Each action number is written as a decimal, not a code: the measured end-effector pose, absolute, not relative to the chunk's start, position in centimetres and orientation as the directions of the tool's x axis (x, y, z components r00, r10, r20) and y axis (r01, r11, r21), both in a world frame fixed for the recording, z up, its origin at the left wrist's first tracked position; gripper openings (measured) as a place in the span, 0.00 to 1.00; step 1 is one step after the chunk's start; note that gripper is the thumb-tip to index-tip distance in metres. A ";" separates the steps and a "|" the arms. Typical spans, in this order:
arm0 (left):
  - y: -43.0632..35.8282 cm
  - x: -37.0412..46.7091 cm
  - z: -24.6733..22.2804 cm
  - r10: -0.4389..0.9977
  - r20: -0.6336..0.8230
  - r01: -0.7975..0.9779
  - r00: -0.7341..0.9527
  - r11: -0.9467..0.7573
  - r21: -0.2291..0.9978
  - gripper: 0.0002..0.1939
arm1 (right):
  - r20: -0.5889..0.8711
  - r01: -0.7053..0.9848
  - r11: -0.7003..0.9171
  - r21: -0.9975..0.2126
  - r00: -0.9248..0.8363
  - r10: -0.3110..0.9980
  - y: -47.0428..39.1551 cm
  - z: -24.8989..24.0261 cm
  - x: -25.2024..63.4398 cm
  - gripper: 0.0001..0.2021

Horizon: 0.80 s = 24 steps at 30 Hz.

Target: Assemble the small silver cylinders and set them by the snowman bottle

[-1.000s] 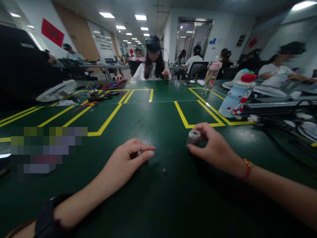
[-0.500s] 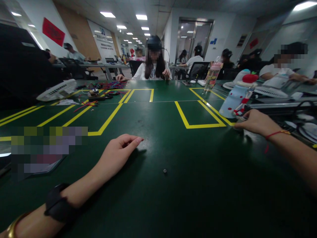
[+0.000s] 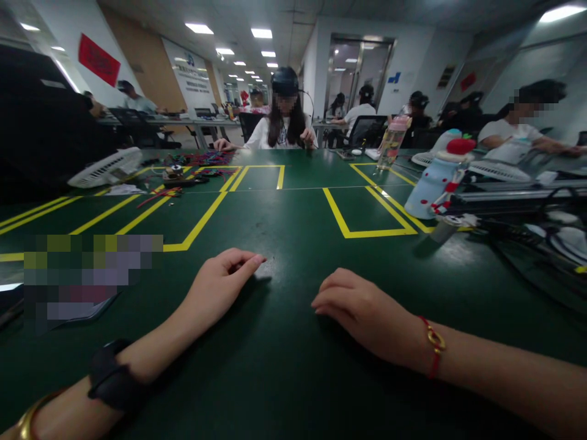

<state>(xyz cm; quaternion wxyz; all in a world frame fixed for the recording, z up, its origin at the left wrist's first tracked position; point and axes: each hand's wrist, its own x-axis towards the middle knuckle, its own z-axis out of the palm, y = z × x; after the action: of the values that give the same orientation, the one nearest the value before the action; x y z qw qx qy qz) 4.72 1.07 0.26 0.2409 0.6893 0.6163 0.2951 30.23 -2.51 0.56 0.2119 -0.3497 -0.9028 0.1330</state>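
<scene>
My left hand point(image 3: 224, 275) rests over the green table point(image 3: 257, 379) with thumb and forefinger pinched together. Whatever lies between those fingertips is too small to make out. My right hand point(image 3: 362, 311) is low over the table at centre right, palm down, its fingers curled and bunched. Its fingertips are around the spot where a small round metal piece lay; that piece is hidden from view. Beyond my right hand, apart from it, a silver cylindrical part point(image 3: 446, 230) stands tilted near the cables.
A blue bottle point(image 3: 427, 186) with a red top stands at the right, beside metal rails point(image 3: 509, 197) and black cables point(image 3: 509, 256). Wires and electronic parts point(image 3: 177, 173) lie at the far left. Across the table sits a person point(image 3: 282, 116). Yellow tape point(image 3: 208, 220) marks the tabletop.
My right hand has let go of the silver cylindrical part and come left and nearer to me. The small round metal piece is out of sight by its fingertips. My left hand stays put.
</scene>
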 end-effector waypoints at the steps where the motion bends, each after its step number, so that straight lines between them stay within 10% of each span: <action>1: 1.0 4.7 0.3 0.992 0.105 0.705 0.065 -0.120 0.699 0.20 | 0.326 0.626 0.687 -0.369 -0.605 0.727 -1.6 1.2 31.6 0.10; 10: 1.0 4.9 0.3 0.990 0.129 0.699 0.054 -0.129 0.703 0.18 | 0.254 0.980 -0.198 0.030 0.184 0.950 5.2 8.2 50.4 0.21; 24: 0.9 4.8 0.3 0.991 0.127 0.688 0.038 -0.118 0.716 0.17 | 0.176 0.975 -0.220 0.015 0.214 0.961 6.3 6.7 53.2 0.24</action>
<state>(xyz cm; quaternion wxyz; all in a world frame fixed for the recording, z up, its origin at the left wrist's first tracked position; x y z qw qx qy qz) 4.77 0.93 0.30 0.2418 0.6786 0.6184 0.3139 53.16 6.28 6.68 0.0492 -0.7775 -0.6226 -0.0739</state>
